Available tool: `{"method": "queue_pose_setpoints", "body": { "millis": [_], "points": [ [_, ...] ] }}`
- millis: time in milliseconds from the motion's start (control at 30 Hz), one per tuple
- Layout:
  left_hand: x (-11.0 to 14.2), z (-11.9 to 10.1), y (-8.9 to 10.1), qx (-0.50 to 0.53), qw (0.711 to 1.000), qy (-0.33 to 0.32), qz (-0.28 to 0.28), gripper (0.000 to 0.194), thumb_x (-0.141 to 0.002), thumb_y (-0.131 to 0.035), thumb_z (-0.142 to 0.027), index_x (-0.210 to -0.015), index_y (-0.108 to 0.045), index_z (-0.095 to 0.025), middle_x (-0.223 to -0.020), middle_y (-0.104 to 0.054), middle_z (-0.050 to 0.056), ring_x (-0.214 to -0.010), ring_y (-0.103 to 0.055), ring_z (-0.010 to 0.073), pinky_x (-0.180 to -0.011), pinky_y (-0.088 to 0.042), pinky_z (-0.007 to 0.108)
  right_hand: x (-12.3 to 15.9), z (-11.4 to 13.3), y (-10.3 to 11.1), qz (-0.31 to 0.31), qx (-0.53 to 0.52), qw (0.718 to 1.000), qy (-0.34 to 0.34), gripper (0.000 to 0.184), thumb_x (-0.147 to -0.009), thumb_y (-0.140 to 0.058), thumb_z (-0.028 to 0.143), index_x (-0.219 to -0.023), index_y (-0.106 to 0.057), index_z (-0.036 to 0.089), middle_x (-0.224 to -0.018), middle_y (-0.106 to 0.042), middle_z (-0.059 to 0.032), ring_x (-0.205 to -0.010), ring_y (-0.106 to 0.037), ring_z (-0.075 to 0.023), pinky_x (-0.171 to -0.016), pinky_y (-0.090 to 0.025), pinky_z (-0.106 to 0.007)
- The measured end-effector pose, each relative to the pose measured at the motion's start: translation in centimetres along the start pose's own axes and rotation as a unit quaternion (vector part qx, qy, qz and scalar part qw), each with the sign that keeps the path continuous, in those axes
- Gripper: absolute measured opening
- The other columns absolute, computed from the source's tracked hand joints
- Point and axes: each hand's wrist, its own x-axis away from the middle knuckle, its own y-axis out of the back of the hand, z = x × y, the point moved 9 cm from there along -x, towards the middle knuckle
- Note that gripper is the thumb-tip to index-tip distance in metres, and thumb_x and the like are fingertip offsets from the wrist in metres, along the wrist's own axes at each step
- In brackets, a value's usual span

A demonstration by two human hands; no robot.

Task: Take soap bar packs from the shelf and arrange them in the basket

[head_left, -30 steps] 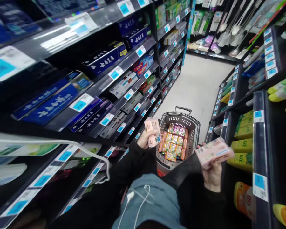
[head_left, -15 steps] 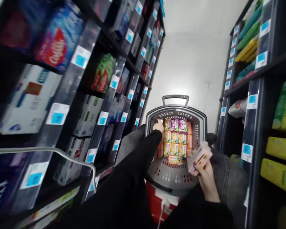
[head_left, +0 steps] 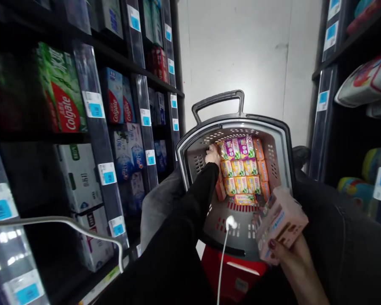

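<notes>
A grey plastic basket (head_left: 281, 140) with holes in its walls stands between my legs. Rows of small wrapped packs (head_left: 239, 168), orange, yellow and purple, line its bottom, with more orange packs (head_left: 263, 169) on edge along the right wall. My left hand (head_left: 213, 155) is down in the basket's far left corner, fingers curled beside the purple packs; what they hold, if anything, is hidden. Over the basket's near right rim, my right hand (head_left: 288, 254) grips a pink box (head_left: 282, 224), thumb on its printed face. The box is tilted.
Shelves with toothpaste boxes (head_left: 63, 93) and white cartons (head_left: 79, 178) rise on the left. More shelving (head_left: 324, 123) is on the right. A white cord (head_left: 222, 262) with an earbud (head_left: 231, 222) hangs before the basket. Pale floor (head_left: 235, 51) lies beyond.
The view has moved closer to the basket and turned, so the basket looks larger and tilted. My right hand still holds the pink box; my left hand stays at the basket's left side.
</notes>
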Motion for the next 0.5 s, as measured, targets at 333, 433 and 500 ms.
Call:
{"method": "queue_pose_setpoints", "body": {
  "millis": [333,433,500],
  "points": [
    [-1.0,-1.4,-0.1,0.009,0.999,0.035,0.026,0.06,-0.091,-0.032,-0.013,-0.145,-0.019,0.007,-0.111,-0.057,0.03,-0.102,-0.06,0.0313,-0.077,-0.052,0.036,-0.4,-0.2,-0.2,0.021,0.008,1.0,0.013,0.081,-0.056,-0.085,0.041,-0.128,-0.053,0.024,-0.103,-0.068,-0.0109,-0.096,-0.066,-0.03,-0.083,-0.055,-0.042],
    [-1.3,-1.9,-0.1,0.023,0.999,0.021,0.021,0.058,-0.091,-0.03,-0.012,-0.145,-0.02,0.007,-0.11,-0.058,0.03,-0.104,-0.06,0.0323,-0.08,-0.051,0.038,-0.5,-0.9,0.5,0.009,0.028,1.0,0.005,0.077,-0.056,-0.084,0.04,-0.126,-0.055,0.024,-0.104,-0.068,-0.0112,-0.094,-0.066,-0.0296,-0.079,-0.056,-0.041],
    [-1.0,-1.5,0.1,0.033,0.999,0.011,0.013,0.058,-0.092,-0.028,-0.014,-0.146,-0.019,0.005,-0.113,-0.056,0.03,-0.105,-0.06,0.0326,-0.08,-0.051,0.038,-0.2,-1.0,0.7,-0.006,0.037,0.999,0.0,0.075,-0.057,-0.084,0.041,-0.124,-0.056,0.025,-0.107,-0.068,-0.0109,-0.096,-0.065,-0.0294,-0.078,-0.056,-0.04]
  ]
}}
